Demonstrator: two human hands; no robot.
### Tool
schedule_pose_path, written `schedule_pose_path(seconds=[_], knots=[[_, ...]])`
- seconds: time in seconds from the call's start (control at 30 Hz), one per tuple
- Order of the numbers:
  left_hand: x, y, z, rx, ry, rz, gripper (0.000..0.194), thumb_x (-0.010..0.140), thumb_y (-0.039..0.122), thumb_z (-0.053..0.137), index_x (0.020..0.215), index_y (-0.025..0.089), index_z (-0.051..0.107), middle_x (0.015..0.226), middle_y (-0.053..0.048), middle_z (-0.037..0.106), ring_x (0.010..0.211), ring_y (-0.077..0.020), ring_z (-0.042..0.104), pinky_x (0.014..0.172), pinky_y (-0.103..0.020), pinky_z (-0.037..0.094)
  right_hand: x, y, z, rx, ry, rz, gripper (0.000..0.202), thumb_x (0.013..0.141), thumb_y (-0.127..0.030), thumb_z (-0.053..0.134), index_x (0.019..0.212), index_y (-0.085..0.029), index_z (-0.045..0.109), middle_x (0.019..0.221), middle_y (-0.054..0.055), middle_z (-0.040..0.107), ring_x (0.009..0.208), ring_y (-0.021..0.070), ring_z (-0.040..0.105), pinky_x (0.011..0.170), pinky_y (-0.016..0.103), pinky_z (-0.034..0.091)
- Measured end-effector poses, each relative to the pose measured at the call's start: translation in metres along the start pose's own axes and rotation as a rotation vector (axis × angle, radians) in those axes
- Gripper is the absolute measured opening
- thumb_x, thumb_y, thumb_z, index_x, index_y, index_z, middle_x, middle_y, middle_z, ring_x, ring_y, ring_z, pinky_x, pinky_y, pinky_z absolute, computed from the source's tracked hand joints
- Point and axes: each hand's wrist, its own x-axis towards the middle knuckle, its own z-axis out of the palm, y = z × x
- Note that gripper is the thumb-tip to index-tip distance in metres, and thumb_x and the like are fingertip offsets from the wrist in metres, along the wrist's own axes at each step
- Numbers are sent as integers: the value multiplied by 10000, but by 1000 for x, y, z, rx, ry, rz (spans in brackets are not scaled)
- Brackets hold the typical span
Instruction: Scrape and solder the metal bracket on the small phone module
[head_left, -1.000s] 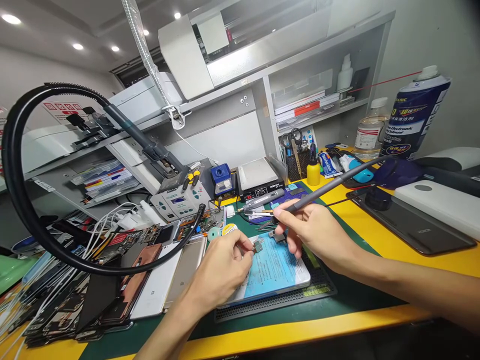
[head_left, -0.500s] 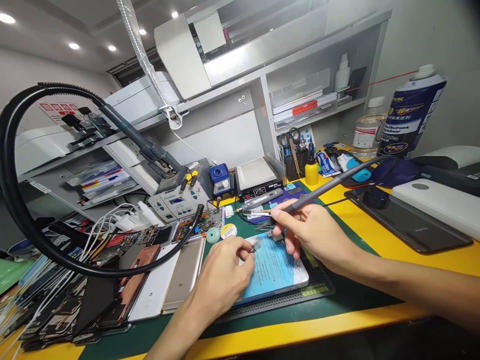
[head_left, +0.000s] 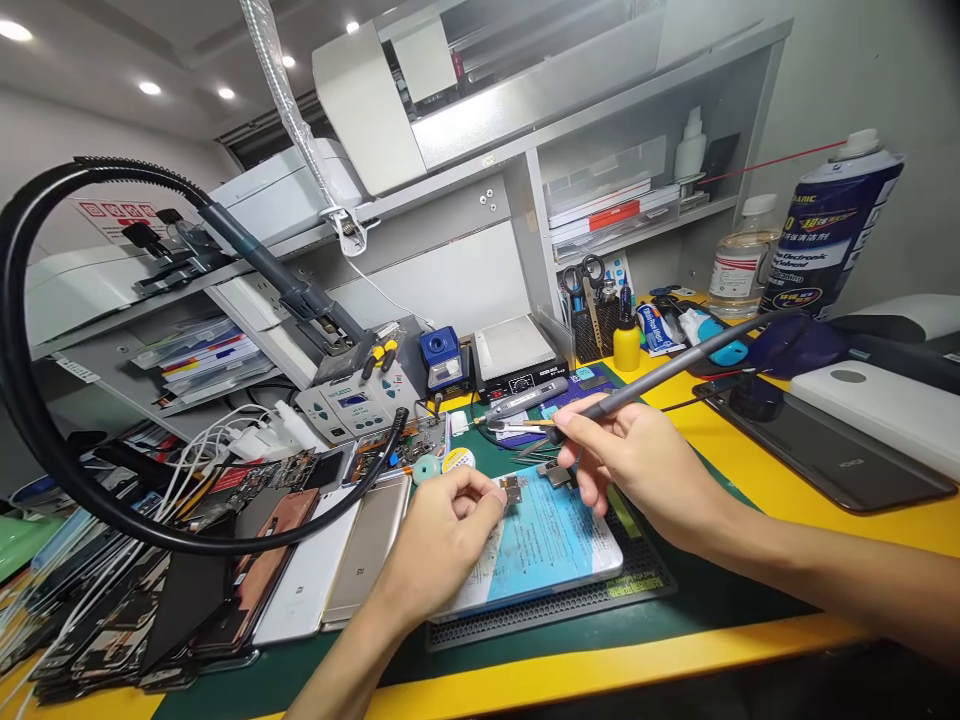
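Observation:
Between thumb and fingertips, my left hand (head_left: 448, 535) pinches a small metal electronic part (head_left: 512, 489) over a light-blue printed box (head_left: 551, 535). My right hand (head_left: 626, 450) is wrapped round a grey soldering iron handle (head_left: 675, 365), which slants up to the right. A second small dark part (head_left: 556, 476) lies at the back of the box, just beside my right fingertips; whether they touch it I cannot tell. The box rests on a black perforated mat (head_left: 637, 588) on the green work mat (head_left: 712, 590).
Phones (head_left: 300, 575) and stacked phone parts (head_left: 150, 610) cover the left side. A soldering station (head_left: 356, 400), a hot plate (head_left: 514, 350) and a yellow bottle (head_left: 626, 345) stand behind. On the right lie a black phone (head_left: 832, 440) and a spray can (head_left: 832, 235). A black hose (head_left: 11, 330) loops at left.
My left hand has turned slightly, and its small part now shows flatter. My right hand and the iron have shifted slightly to the right, baring more of the second part. The whole view has shifted a little.

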Motion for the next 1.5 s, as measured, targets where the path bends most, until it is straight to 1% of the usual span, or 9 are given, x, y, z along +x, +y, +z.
schedule_pose_path(seconds=[0.17, 0.37, 0.57, 0.67, 0.8, 0.93, 1.1, 1.33, 1.5], knots=[[-2, 0, -2, -102, -44, -64, 378, 890, 540, 600, 812, 172, 639, 494, 74, 444, 432, -81, 308, 445, -241, 210, -2, 0, 0, -31, -10, -5, 194, 986, -382, 624, 963, -191, 609, 737, 20, 738, 398, 105, 600, 340, 204, 482], [-5, 5, -2, -166, -85, -67, 388, 819, 554, 673, 797, 167, 663, 471, 80, 440, 414, -68, 316, 421, -229, 183, -7, -3, 2, -86, -146, 20, 220, 959, -380, 675, 1092, -213, 621, 865, 25, 764, 532, 128, 674, 358, 183, 476], [-2, 9, -3, -205, -138, -63, 347, 783, 510, 702, 766, 167, 655, 503, 70, 478, 404, -62, 327, 411, -227, 177, -9, -1, -3, -121, -223, 34, 303, 866, -338, 804, 1106, -221, 659, 620, -64, 669, 471, 101, 584, 349, 150, 435], [-1, 10, -2, -209, -156, -43, 350, 801, 511, 695, 782, 164, 651, 510, 73, 476, 407, -62, 321, 415, -229, 184, -9, 2, -4, -126, -240, 42, 291, 863, -336, 812, 1087, -218, 669, 573, -69, 658, 438, 86, 534, 347, 144, 417], [-1, 10, -2, -196, -171, 14, 402, 864, 564, 650, 814, 166, 629, 534, 83, 437, 457, -70, 314, 453, -231, 221, -7, 3, -4, -98, -232, 73, 284, 861, -336, 809, 1068, -211, 660, 523, -77, 629, 390, 62, 445, 344, 142, 364], [-2, 11, -3, -142, -170, 86, 418, 910, 577, 623, 859, 163, 629, 609, 76, 413, 556, -87, 325, 511, -235, 249, -6, 2, -3, -45, -223, 121, 338, 846, -346, 809, 1106, -208, 643, 512, -78, 611, 423, 88, 483, 351, 155, 374], [1, 9, 0, -46, -178, 134, 440, 982, 554, 548, 772, 172, 607, 642, 60, 407, 617, -105, 331, 558, -251, 259, -6, 2, -3, 4, -221, 153, 358, 838, -350, 805, 1121, -211, 634, 512, -87, 597, 427, 89, 473, 351, 157, 380], [12, 8, -7, 11, -289, 143, 495, 1026, 586, 441, 749, 198, 573, 606, 71, 330, 572, -111, 293, 529, -264, 246, -6, -1, -2, 20, -195, 153, 374, 829, -357, 815, 1123, -198, 647, 499, -68, 618, 421, 107, 507, 345, 170, 404], [10, 5, -19, 91, -327, 173, 471, 1054, 525, 412, 777, 194, 600, 727, 30, 532, 700, -127, 469, 653, -253, 354, -3, -4, -3, 32, -53, 79, 266, 918, -421, 738, 1072, -217, 664, 831, 14, 768, 518, 97, 609, 371, 156, 431]])
